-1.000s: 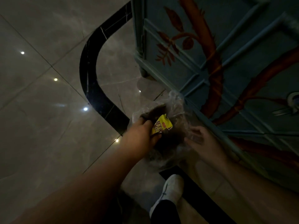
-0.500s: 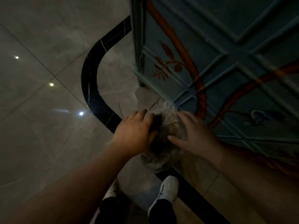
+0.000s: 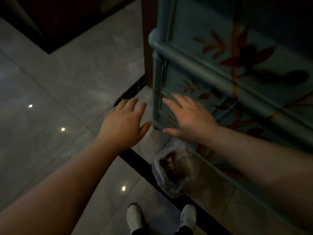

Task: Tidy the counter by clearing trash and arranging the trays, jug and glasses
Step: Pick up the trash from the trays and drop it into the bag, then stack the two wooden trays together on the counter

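A clear plastic trash bag stands on the floor against the foot of the painted counter, its mouth open, with yellow wrappers showing inside. My left hand hovers above and left of the bag, fingers spread, holding nothing. My right hand hovers above the bag in front of the counter's corner, also spread and empty. Both hands are well clear of the bag. No trays, jug or glasses are in view.
The blue-green counter with red painted branches fills the right side, its rounded edge rail overhead. Glossy grey floor tiles with a curved black inlay stripe lie to the left. My white shoes are at the bottom edge.
Both hands have let go of the trash bag and risen away from it with fingers spread. The yellow wrapper now lies inside the bag, and the view has lifted higher.
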